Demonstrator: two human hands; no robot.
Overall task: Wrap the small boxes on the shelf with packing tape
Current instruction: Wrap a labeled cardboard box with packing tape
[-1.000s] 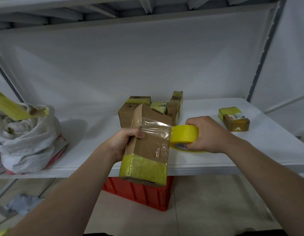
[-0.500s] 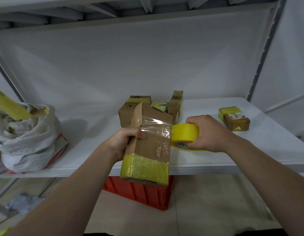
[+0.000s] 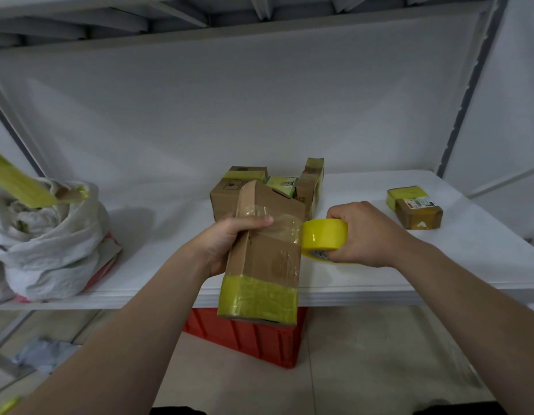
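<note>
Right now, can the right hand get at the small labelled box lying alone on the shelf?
Probably not freely: the shelf up to the labelled box is bare, but the right hand grips the tape roll, whose tape sticks to the held box in the left hand.

Dim, flat, greyish indoor light, apparently from front left. Soft shadow right of the white sack (image 3: 50, 241) on the shelf board (image 3: 146, 259). Faint glare on clear tape (image 3: 277, 223). Wide-angle bowing of shelf uprights (image 3: 466, 94) toward the edges. Slightly soft overall.
</note>
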